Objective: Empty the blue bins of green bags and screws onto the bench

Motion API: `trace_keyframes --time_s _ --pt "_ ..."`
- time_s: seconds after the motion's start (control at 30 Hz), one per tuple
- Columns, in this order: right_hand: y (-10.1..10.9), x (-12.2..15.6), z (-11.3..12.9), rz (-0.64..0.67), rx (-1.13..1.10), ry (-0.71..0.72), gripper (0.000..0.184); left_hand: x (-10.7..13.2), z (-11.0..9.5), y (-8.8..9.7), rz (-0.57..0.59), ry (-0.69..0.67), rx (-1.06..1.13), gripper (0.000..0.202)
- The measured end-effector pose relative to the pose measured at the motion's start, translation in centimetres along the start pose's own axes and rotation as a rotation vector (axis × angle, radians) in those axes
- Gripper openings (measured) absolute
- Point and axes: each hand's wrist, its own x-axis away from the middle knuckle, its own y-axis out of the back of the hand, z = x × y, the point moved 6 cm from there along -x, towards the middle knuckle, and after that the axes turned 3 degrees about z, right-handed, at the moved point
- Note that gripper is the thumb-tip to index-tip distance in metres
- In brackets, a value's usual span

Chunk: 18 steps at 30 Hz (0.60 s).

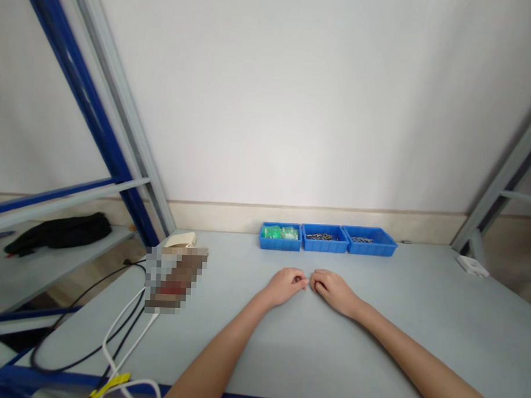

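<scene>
My left hand (285, 287) and my right hand (335, 291) meet above the grey tabletop (312, 351), fingertips almost touching. The left fingers are pinched together around something too small to name, with a pale speck showing between the two hands. My right hand is curled closed, its fingertips turned inward and mostly hidden. Just beyond the hands stand three blue bins in a row. The left bin (280, 244) holds green and whitish small pieces, the middle bin (325, 246) thin metal pieces like screws, and the right bin (374, 249) a few metal pieces.
On the left lie a pixelated object (175, 283), a cream-coloured item (181, 239), and white and black cables (107, 344) running over the front edge. A white object (472, 265) sits at the far right. Blue and grey frame posts (84, 100) flank the table; a pale wall closes the back.
</scene>
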Motion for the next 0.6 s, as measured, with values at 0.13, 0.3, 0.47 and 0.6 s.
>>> trace_keyframes --time_s 0.13,0.3,0.47,0.6 --pt "0.1 -0.1 0.4 -0.010 0.079 0.030 0.024 0.1 0.2 0.1 -0.008 0.034 0.050 0.024" --pt "-0.1 0.1 0.5 0.006 0.100 0.062 0.024 0.2 0.2 0.0 0.006 0.043 0.107 0.025" --pt "0.0 0.2 0.6 0.001 0.122 0.073 0.024 0.4 0.5 0.7 -0.130 0.068 0.106 0.025" --pt "0.0 0.2 0.7 0.010 0.141 0.075 0.023 0.9 1.8 3.7 -0.512 0.133 0.056 0.030"
